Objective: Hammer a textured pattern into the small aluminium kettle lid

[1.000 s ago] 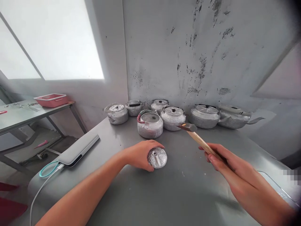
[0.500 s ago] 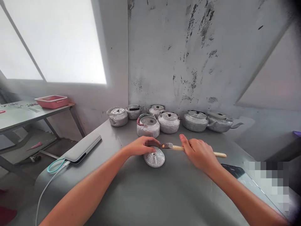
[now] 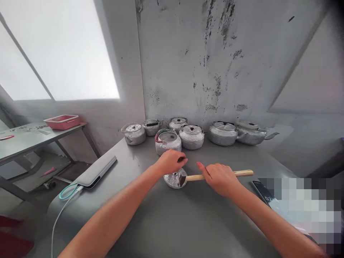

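Observation:
A round hammered-metal lid [image 3: 173, 180] lies flat on the grey metal table [image 3: 172, 222]. My left hand [image 3: 171, 161] hovers at the lid's far edge, fingers pinched on a small dark thing I cannot make out. My right hand [image 3: 219, 178] grips the wooden handle of a hammer [image 3: 193, 177]. The hammer's dark head rests on the lid's right edge. Behind the lid stands an open kettle with a red-wrapped handle [image 3: 168, 142], without a lid.
Several silver kettles [image 3: 223, 133] line the stained back wall. A grey slab-shaped device [image 3: 96, 171] with a white cable lies at the table's left. A dark phone [image 3: 262, 191] lies at the right. A side table holding a pink tray [image 3: 62, 122] stands at far left.
The hammer swung down from raised in the air to resting on the lid. My left hand lifted off the lid and now pinches something small above its far edge.

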{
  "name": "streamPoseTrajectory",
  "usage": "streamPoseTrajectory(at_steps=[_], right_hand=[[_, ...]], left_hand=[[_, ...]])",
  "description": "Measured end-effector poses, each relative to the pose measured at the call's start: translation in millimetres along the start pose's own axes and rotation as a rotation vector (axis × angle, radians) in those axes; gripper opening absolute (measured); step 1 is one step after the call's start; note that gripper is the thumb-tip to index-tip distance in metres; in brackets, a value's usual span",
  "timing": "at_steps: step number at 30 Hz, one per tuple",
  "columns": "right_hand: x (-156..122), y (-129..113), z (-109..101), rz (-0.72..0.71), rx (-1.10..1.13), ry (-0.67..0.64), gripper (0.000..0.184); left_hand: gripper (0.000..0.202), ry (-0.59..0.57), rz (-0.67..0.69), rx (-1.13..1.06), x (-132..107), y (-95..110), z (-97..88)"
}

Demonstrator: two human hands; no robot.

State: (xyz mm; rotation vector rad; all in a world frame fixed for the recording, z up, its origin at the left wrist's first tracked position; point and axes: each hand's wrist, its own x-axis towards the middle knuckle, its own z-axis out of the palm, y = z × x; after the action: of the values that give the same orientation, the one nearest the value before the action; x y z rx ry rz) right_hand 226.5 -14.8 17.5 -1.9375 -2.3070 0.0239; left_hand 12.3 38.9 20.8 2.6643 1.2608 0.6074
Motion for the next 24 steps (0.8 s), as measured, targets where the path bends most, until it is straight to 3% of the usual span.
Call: streamPoseTrajectory(at_steps=[11,19,24], right_hand=[[0.5,-2.0,11.0,-0.031,-0.047,-0.09,0.031],[1.9,-4.8,11.9,-0.073,-0.038,-0.092,0.028],[-2.7,-13.9,14.2,-0.028,-0.073,-0.098,0.028]], left_hand=[[0.03,-0.028,-0.027,0.158,-14.3,-10.6,16.2],[0.035,-0.072,-0.069,0.17,-14.2,-10.3,17.4],[0.034,-0.085,-0.113,0.161,-15.9,-11.8,19.0]])
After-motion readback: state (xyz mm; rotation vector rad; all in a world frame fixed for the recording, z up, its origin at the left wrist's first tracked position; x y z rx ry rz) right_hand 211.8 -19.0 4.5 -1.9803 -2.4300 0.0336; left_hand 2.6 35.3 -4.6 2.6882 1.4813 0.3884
